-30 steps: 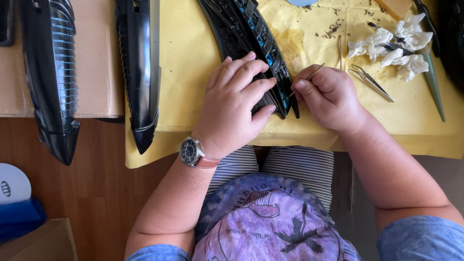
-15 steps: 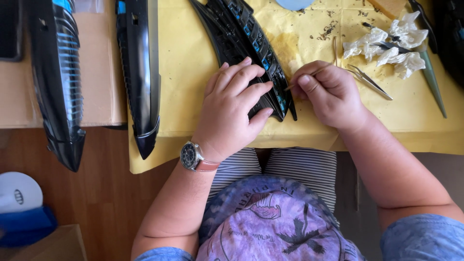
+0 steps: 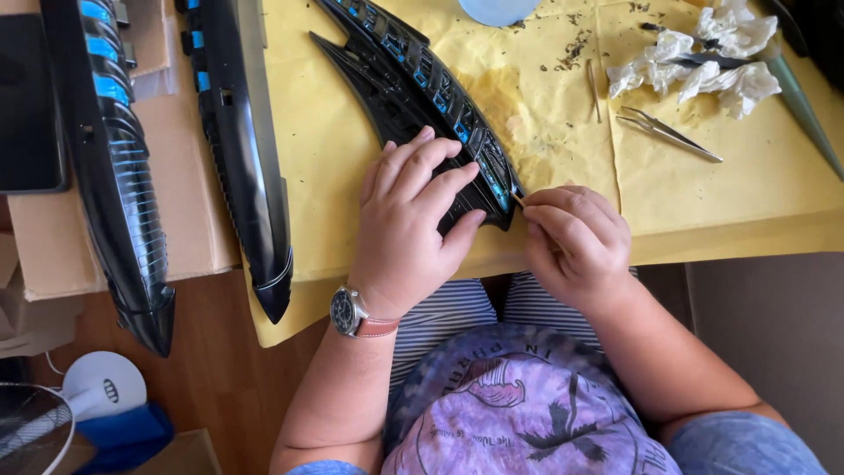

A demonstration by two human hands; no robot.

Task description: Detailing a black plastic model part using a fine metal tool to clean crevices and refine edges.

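At frame centre, left hand (image 3: 411,220) is pressing flat, fingers spread, on black curved model panel (image 3: 413,84); right hand (image 3: 576,242) is pinching thin stick (image 3: 519,200) against its tip.

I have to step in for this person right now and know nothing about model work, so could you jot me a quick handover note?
Left hand: flat on the curved black model panel, pinning it to the yellow paper.
Right hand: pinching a thin stick, its tip at the panel's lower end.
Nearby: tweezers, crumpled tissues, two long black hull pieces to the left.
Done: blue strips already line the panel's edge.
Left: the work at the lower tip looks unfinished, though I cannot tell how much.
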